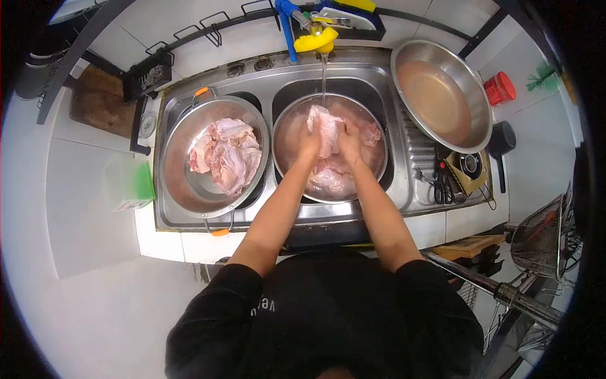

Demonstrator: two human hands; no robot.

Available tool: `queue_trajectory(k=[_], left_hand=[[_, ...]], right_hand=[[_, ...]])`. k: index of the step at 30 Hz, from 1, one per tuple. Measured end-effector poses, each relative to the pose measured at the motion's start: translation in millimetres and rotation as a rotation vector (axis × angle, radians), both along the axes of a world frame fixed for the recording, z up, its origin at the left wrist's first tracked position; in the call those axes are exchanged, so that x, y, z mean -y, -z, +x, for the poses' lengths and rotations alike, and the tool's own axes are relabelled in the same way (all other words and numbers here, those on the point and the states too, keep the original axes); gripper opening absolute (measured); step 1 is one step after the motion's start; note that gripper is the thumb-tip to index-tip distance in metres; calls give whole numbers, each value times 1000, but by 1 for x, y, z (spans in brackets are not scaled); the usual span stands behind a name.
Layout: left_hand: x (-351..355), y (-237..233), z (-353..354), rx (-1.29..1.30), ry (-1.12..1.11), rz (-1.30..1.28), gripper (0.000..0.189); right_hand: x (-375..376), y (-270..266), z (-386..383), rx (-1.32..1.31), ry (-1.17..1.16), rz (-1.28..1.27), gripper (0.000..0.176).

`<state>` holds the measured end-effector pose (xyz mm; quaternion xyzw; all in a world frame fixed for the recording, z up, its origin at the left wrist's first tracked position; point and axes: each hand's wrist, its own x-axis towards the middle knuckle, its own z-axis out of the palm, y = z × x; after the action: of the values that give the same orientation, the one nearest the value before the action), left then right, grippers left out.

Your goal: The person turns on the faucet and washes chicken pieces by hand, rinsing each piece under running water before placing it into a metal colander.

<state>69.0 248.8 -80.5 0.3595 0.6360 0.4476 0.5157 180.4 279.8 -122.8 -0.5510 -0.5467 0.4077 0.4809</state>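
Sitting at the far left is a box (129, 183) with a green lid. Next comes a pot (178, 174) with orange handles, a heap (227, 155) of raw meat in it. Beside that, in the sink (271, 82), stands a bowl (331, 201) of cloudy water; above it the left hand (308, 142) grasps one side of a pale piece (325, 129) of meat, and the right hand (349, 140) grasps the other (some fingers are hidden behind it). Water runs from the tap (315, 28) by its far edge. More meat (331, 180) lies in the bowl, nearer the person. Farther right, scissors (439, 189) rest below a tub (451, 60) of murky water. Last come a red cup (499, 88) and a small pan (502, 139).
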Motion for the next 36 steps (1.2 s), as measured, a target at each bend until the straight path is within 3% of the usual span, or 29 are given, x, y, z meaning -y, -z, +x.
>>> queue_trajectory(k=[2,5,7,9,11,12,13,14,15,18,19,21,25,26,27,28,30,32,34,36], left_hand=[[-6,-16,6,362,-347,2,58],[-28,-2,7,406,-383,66,55],[-49,-6,-1,351,-337,60,52],[-61,-9,-9,296,-299,48,48],[-69,-21,-14,26,-317,247,45],[-70,-28,-15,7,-319,310,44],[-70,-35,-17,8,-323,316,44],[-70,-41,-21,-161,-286,377,43],[-71,-44,-22,-330,-245,434,42],[-79,-45,-13,-482,-250,484,42],[-80,-44,-13,-484,-245,483,42],[-83,-48,-12,-513,-311,426,40],[-85,-48,-23,-308,-197,512,39],[-91,-36,-28,-104,-135,461,39],[-96,-28,-31,98,-72,408,38],[-93,-35,-29,99,-71,411,38],[-86,-42,-26,562,-66,233,38],[-88,-35,-20,578,-134,209,38],[-91,-27,-20,593,-203,185,39],[-94,-21,-21,75,-225,288,40]], right_hand=[[-11,-4,-4,-103,34,66,19],[-28,-19,-7,-296,138,-91,20],[-52,-29,-9,-830,110,-253,18],[-60,-42,-5,-725,93,-318,20],[-65,-56,1,-543,-265,-399,22],[-64,-61,0,-543,-270,-394,22],[-59,-64,0,-724,-290,-405,27],[-55,-68,0,-906,-308,-414,37],[-54,-70,-5,-904,-308,-412,37],[-48,-71,-32,9,-9,-134,54],[-52,-69,-31,6,-5,-137,54],[-64,-71,-29,-261,-55,-223,53],[-69,-86,-25,-288,14,-181,41],[-85,-61,-23,-315,-32,-137,47],[-82,-69,-22,-316,-32,-133,47],[-75,-86,-21,-400,-21,-257,46],[-74,-93,-20,-483,-7,-380,45],[-79,-80,-21,-661,149,-590,57],[-77,-64,-15,-802,88,-558,57],[-71,-42,-16,-938,26,-522,57]])
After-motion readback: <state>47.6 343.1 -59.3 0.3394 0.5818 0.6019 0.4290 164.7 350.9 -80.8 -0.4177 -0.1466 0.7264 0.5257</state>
